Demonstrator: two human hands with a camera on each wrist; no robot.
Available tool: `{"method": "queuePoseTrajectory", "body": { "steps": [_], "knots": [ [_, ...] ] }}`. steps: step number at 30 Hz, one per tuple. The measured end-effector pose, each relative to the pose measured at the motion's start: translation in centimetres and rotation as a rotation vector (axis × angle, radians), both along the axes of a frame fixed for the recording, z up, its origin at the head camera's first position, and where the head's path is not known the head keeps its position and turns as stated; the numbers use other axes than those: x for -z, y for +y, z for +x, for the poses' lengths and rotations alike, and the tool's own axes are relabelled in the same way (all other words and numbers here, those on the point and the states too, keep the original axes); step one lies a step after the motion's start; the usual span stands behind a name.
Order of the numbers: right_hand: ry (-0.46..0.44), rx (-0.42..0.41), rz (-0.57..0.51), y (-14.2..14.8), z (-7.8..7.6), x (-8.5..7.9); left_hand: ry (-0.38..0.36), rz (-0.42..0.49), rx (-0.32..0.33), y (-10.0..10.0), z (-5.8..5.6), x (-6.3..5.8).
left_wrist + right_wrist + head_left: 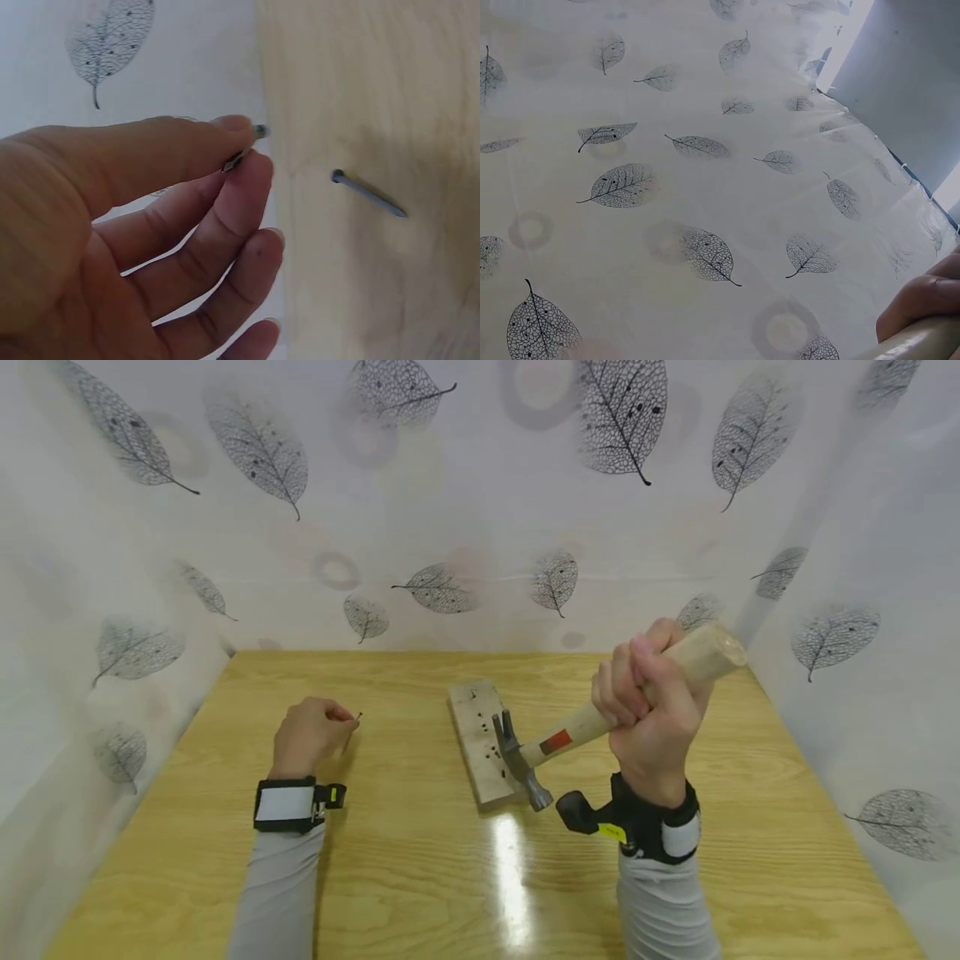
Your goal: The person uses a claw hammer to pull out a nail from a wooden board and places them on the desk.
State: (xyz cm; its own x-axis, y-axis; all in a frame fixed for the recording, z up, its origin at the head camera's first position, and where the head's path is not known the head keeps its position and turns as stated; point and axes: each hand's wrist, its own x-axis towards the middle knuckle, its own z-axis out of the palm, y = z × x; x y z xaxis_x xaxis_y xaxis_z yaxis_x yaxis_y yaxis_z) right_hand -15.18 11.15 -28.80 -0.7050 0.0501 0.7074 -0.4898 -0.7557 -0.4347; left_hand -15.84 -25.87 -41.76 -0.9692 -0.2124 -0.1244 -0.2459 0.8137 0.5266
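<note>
- Hammer (pixel 585 722): held at 3 o'clock of the wooden block (pixel 486 772), its pale handle running from the metal head toward 2 o'clock. The claw points near 11 o'clock, the striking face toward 5. A red-and-dark label (pixel 557 742) sits near the head.
- Right hand (pixel 652 702): thumb and fingers wrapped firmly round the handle, toward its butt; the right wrist view catches part of this grip at 4 o'clock.
- Grey sleeves: the left sleeve (pixel 276 893) at 8 o'clock of the block, the right sleeve (pixel 667 910) at 4. Black wristbands, left (pixel 285 804) and right (pixel 678 839), circle the wrists.
- Left hand (pixel 311 739): at 9 o'clock, well apart from the block; thumb and index finger pinch a nail (pixel 260 131), the other fingers loosely bent.
- Second nail (pixel 369 195): lying on the bench (pixel 405 860) at 4 o'clock of the pinched one in the left wrist view, its point toward 4.
- Wooden block: flat on the bench, dotted with dark specks (pixel 503 773). The hammer head overlaps its 4 o'clock edge; I cannot tell whether they touch.
- Leaf-printed sheet (pixel 480 518): beyond the bench at 12 o'clock, also along its 9 and 3 o'clock sides.
</note>
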Motion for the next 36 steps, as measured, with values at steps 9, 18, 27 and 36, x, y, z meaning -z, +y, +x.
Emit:
{"method": "queuePoseTrajectory", "body": {
  "steps": [9,18,27,36],
  "knots": [
    [-0.030,0.015,0.024,-0.1,-0.1,0.1,-0.096,-0.098,-0.045,0.4,-0.7,1.6],
    [-0.038,0.017,0.067,-0.3,-0.3,0.3,-0.094,-0.187,-0.070,1.0,-0.8,2.3],
    [-0.032,0.009,0.068,-0.5,-0.5,0.4,-0.053,-0.180,-0.079,1.2,-0.4,1.3],
    [-0.037,0.028,0.066,-0.8,-0.6,0.4,0.236,0.011,0.252,6.7,-1.7,1.8]
  ]
}}
